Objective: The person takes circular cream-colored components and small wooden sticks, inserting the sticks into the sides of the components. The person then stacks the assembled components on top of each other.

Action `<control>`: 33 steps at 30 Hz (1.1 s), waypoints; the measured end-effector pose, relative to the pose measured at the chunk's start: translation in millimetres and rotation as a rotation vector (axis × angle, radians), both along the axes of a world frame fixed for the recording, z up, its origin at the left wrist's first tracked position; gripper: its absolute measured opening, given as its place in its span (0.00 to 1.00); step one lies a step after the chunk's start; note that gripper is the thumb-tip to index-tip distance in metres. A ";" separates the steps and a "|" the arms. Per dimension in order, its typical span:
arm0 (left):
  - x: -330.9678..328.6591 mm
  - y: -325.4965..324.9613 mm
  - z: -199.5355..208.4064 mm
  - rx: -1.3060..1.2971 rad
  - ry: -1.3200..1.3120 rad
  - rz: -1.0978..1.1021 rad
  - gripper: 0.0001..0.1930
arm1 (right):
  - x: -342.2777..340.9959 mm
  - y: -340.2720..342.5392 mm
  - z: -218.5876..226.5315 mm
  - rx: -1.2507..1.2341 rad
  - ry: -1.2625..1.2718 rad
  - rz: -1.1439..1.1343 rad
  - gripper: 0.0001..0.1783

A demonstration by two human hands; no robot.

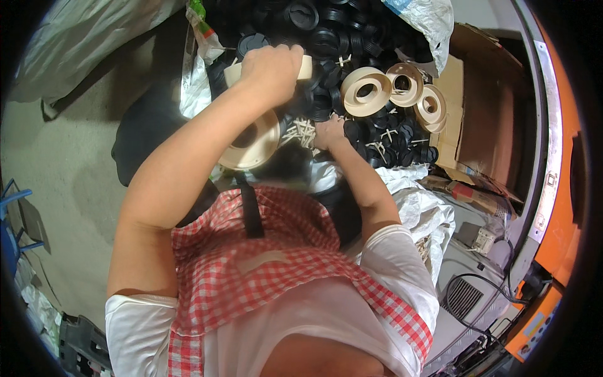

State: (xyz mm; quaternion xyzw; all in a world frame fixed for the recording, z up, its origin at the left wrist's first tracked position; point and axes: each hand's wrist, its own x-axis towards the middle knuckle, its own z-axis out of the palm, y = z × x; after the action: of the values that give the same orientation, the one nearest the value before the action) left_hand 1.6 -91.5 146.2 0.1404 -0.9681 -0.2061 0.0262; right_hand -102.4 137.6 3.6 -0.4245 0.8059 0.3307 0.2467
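My left hand (271,70) is wrapped over a cream plastic ring (233,74), whose rim shows on both sides of the fingers. Below that wrist, partly covered by my forearm, is another round cream part (259,147). My right hand (329,132) is closed at a bunch of thin cream plastic sticks (299,132), which stick out on its left side; its fingertips are hidden. Around both hands lies a heap of black round plastic parts (323,43). Right of my hands, three cream rings (365,92) with inner hubs rest on the heap.
Small cream sprue pieces (378,149) lie scattered over the black parts. White plastic sacking (411,201) borders the heap. An open cardboard box (487,119) stands at the right, beside an orange machine (565,188). A grey machine housing with cables (468,295) sits at lower right.
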 end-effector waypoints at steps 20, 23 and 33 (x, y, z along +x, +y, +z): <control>-0.2 0.2 -1.9 0.027 -0.008 -0.007 0.15 | 3.2 26.0 -23.7 -0.108 0.027 0.001 0.42; -2.5 0.0 -0.9 0.033 -0.013 -0.011 0.15 | -0.2 21.5 -26.8 -0.071 0.025 -0.027 0.40; -2.5 -3.8 2.2 0.054 0.000 0.014 0.16 | -0.9 24.2 -9.3 -0.113 0.106 -0.124 0.21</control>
State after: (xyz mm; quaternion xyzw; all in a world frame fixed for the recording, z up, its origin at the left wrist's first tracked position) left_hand -0.9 -95.3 148.5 0.1476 -0.9611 -0.2321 0.0240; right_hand -103.3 161.9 -5.7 -0.3689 0.8600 0.2906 0.1995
